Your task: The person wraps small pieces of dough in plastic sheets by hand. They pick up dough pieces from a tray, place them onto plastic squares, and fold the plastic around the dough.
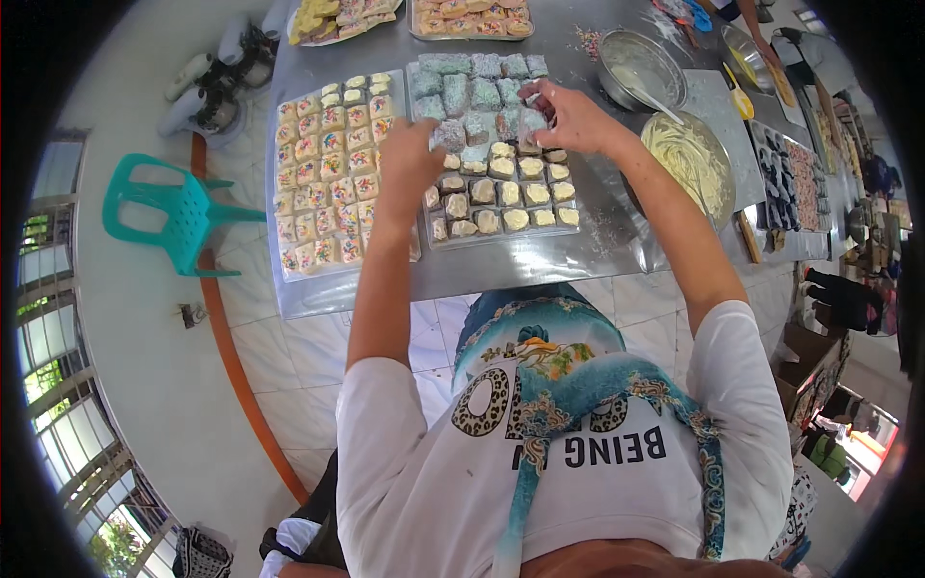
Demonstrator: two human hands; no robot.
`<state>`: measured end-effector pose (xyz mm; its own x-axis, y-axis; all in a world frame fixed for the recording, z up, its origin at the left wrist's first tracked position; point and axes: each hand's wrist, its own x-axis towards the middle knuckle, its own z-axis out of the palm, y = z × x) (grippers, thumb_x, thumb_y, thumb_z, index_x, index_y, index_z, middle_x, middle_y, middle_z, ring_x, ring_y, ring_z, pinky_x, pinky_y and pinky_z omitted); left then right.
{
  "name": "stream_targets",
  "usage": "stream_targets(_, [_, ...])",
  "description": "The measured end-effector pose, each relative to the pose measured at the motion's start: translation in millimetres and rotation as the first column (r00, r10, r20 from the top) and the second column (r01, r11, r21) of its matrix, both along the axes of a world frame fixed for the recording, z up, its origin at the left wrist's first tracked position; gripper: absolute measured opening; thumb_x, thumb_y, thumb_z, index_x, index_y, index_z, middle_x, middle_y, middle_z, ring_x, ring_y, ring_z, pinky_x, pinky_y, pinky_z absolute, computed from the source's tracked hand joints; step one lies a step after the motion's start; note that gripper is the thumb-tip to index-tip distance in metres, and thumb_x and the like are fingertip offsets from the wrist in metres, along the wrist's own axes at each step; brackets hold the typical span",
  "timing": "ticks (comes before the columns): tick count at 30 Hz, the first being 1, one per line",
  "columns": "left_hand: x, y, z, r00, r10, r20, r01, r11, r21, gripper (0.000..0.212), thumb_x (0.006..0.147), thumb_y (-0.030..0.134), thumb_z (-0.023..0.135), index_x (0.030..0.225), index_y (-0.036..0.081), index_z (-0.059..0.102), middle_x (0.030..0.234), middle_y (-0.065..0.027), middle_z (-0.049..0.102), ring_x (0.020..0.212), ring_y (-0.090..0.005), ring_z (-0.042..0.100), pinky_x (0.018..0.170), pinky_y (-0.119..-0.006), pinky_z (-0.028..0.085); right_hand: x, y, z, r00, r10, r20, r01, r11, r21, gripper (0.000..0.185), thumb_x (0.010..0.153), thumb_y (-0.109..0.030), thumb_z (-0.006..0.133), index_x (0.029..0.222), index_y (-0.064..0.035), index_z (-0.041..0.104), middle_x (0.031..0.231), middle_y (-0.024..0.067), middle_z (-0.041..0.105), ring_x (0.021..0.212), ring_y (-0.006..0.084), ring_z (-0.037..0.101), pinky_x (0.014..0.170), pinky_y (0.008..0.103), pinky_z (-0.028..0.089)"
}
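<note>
My right hand [567,119], with fingers spread and curled, is at the right edge of a tray of small cake pieces; its fingertips are at pale green and pinkish coated pieces, and whether it grips one cannot be told. My left hand [415,155] is slightly blurred over the gap between two trays, its fingers near a greyish coated cake piece [449,135]. Green coated cake pieces [455,95] fill the far part of the middle tray. Chocolate cake squares topped with cream [516,219] fill its near part. Left of it lies a tray of cream-topped squares with coloured sprinkles [333,165].
A steel bowl of cream with a whisk [690,166] and another steel bowl [642,70] stand at right. Further trays of cakes [473,29] lie at the far edge. A teal plastic chair [170,213] and stand mixers [209,108] are at left. Another person's arm [751,25] shows at upper right.
</note>
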<state>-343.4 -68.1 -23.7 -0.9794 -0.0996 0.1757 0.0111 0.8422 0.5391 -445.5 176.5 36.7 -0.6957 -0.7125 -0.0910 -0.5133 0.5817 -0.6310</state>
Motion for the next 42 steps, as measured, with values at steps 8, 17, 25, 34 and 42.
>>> stream_targets(8, [-35.2, -10.4, -0.8, 0.966, -0.132, 0.223, 0.174, 0.967, -0.185, 0.047, 0.063, 0.023, 0.072, 0.108, 0.016, 0.065, 0.096, -0.0165, 0.056, 0.096, -0.0335, 0.055, 0.081, -0.041, 0.048, -18.5, -22.1, -18.9, 0.995, -0.013, -0.094, 0.006, 0.997, -0.075, 0.056, 0.068, -0.017, 0.067, 0.119, -0.0029, 0.049, 0.093, 0.0158, 0.059, 0.084, 0.0262, 0.058, 0.078, 0.0352, 0.047])
stream_targets(17, [-48.7, 0.5, -4.1, 0.957, -0.104, 0.272, 0.18, 0.945, -0.272, 0.04, 0.06, 0.025, 0.075, 0.095, 0.007, 0.065, 0.098, -0.0154, 0.055, 0.095, -0.0328, 0.056, 0.081, -0.042, 0.048, -24.7, -44.4, -37.3, 0.972, 0.051, -0.227, -0.048, 0.999, 0.02, 0.051, 0.068, -0.014, 0.069, 0.114, -0.0041, 0.05, 0.099, 0.0169, 0.058, 0.09, 0.0312, 0.058, 0.078, 0.0384, 0.047])
stream_targets(25, [-49.8, 2.5, -4.0, 0.965, -0.072, 0.254, 0.147, 0.946, -0.289, 0.043, 0.058, 0.026, 0.078, 0.095, 0.007, 0.065, 0.1, -0.0145, 0.054, 0.098, -0.0326, 0.054, 0.083, -0.042, 0.046, -21.7, -55.6, -40.8, 0.958, 0.115, -0.263, -0.072, 0.983, 0.167, 0.052, 0.067, -0.013, 0.07, 0.114, -0.0058, 0.048, 0.102, 0.0183, 0.057, 0.1, 0.0349, 0.055, 0.083, 0.0418, 0.047])
stream_targets(34, [-59.7, 24.5, -9.3, 0.964, -0.077, 0.253, 0.158, 0.935, -0.317, 0.05, 0.059, 0.035, 0.078, 0.105, 0.018, 0.067, 0.109, -0.0128, 0.051, 0.106, -0.0311, 0.048, 0.088, -0.044, 0.04, -21.8, -61.1, -39.8, 0.965, 0.084, -0.248, -0.058, 0.992, 0.109, 0.054, 0.065, -0.017, 0.072, 0.114, -0.0072, 0.05, 0.097, 0.0185, 0.06, 0.097, 0.036, 0.057, 0.079, 0.044, 0.048])
stream_targets(42, [-55.9, 25.8, -22.2, 0.988, -0.109, 0.106, 0.135, 0.949, -0.283, 0.036, 0.053, 0.027, 0.077, 0.085, 0.011, 0.069, 0.099, -0.0104, 0.051, 0.098, -0.0296, 0.05, 0.081, -0.042, 0.04, -17.3, -63.7, -45.2, 0.944, 0.083, -0.318, -0.046, 0.991, 0.122, 0.052, 0.064, -0.018, 0.072, 0.11, -0.0067, 0.053, 0.093, 0.0178, 0.062, 0.094, 0.0358, 0.057, 0.08, 0.0447, 0.047])
